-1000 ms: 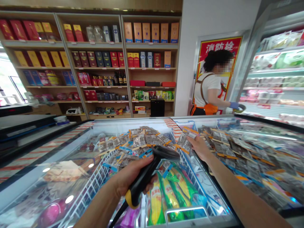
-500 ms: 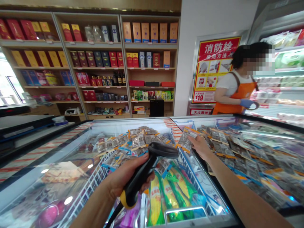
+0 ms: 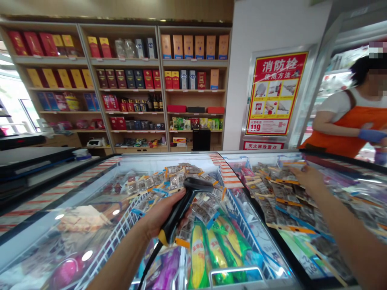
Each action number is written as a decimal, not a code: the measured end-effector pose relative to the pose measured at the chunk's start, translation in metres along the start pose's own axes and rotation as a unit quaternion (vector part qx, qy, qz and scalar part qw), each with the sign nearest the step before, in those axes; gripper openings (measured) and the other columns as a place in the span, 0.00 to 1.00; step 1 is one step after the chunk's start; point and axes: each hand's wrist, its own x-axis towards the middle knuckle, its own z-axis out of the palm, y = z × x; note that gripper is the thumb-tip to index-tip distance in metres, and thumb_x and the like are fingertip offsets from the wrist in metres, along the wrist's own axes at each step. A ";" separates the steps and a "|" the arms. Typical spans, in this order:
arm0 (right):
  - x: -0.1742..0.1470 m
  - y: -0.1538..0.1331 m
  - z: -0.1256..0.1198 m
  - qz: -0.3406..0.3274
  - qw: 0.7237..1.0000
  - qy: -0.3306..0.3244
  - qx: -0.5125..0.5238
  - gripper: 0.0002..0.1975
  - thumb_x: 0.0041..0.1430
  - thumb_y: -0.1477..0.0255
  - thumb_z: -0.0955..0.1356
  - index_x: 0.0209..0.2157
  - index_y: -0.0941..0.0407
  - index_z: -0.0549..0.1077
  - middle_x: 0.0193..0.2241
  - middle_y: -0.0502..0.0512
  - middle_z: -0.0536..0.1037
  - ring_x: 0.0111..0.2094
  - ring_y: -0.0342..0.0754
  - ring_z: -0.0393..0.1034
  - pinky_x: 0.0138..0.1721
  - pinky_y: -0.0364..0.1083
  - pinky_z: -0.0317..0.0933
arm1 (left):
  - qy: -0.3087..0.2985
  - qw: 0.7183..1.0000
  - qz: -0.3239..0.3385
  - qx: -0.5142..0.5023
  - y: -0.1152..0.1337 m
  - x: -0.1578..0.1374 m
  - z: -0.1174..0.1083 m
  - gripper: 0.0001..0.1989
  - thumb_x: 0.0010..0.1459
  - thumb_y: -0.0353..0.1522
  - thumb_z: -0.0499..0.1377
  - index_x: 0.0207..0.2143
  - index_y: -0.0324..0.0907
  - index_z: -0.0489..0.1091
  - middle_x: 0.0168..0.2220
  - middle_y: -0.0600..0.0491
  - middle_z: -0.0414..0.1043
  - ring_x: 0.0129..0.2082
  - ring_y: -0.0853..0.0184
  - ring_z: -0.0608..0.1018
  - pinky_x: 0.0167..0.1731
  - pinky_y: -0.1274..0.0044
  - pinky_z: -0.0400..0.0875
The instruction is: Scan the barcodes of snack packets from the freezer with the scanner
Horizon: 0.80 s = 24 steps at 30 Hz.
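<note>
While, in the head view, our left hand [image 3: 161, 215] grips the black scanner [image 3: 177, 211] over the wire basket [image 3: 115, 233], we have our right hand [image 3: 308, 179] at the orange-edged packets [image 3: 287, 195] on the right; blurred, so we can't tell if it's grasping one.

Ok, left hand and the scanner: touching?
Touching. The head view shows the left hand wrapped around the black scanner, thumb along its handle.
</note>
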 end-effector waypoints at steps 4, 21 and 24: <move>0.015 0.016 -0.017 0.070 0.984 -0.068 -0.146 0.29 0.51 0.61 0.59 0.45 0.72 0.64 0.44 0.75 0.66 0.46 0.61 0.60 0.38 0.49 0.55 | 0.006 1.000 0.017 -0.005 0.001 0.002 0.002 0.18 0.51 0.45 0.49 0.27 0.37 0.62 0.19 0.54 0.63 0.14 0.75 0.66 0.12 0.85 0.58; -0.112 -0.144 0.101 -0.235 0.935 -0.261 0.046 0.15 0.51 0.67 0.60 0.31 0.59 0.74 0.30 0.57 0.75 0.35 0.48 0.67 0.34 0.41 0.56 | 0.009 0.999 0.013 0.028 0.014 -0.006 -0.020 0.20 0.51 0.46 0.48 0.27 0.36 0.62 0.19 0.54 0.62 0.15 0.75 0.65 0.13 0.84 0.59; -0.124 -0.164 0.126 -0.229 0.925 -0.296 0.069 0.12 0.48 0.68 0.62 0.22 0.61 0.73 0.25 0.58 0.75 0.32 0.49 0.67 0.31 0.42 0.55 | -0.002 1.000 0.012 0.026 0.015 -0.008 -0.022 0.20 0.51 0.47 0.47 0.28 0.37 0.62 0.19 0.54 0.62 0.15 0.76 0.65 0.13 0.85 0.58</move>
